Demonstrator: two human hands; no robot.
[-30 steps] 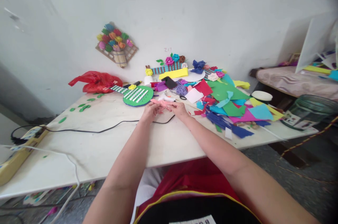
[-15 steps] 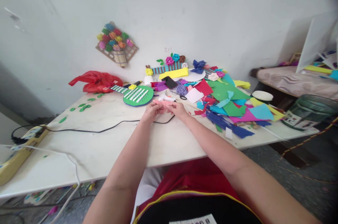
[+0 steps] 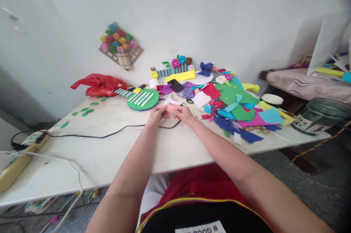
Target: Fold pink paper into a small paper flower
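Both my hands meet over the middle of the white table (image 3: 104, 152). My left hand (image 3: 157, 116) and my right hand (image 3: 185, 114) each pinch one end of a small pink paper piece (image 3: 171, 108), fingers closed on it. Just beyond it lies a green paper guitar (image 3: 142, 99) with white strips. A black cable (image 3: 109, 134) runs across the table below my left hand.
A heap of coloured paper scraps (image 3: 238, 110) covers the table's right half. A red plastic bag (image 3: 98, 83) lies at the back left. Paper flowers (image 3: 178, 65) stand against the wall, and a flower basket craft (image 3: 120, 46) hangs there. A yellowish device (image 3: 16, 160) sits at the left edge.
The pink paper piece looks shorter and more bunched between my fingers than a second ago. My hands have hardly shifted.
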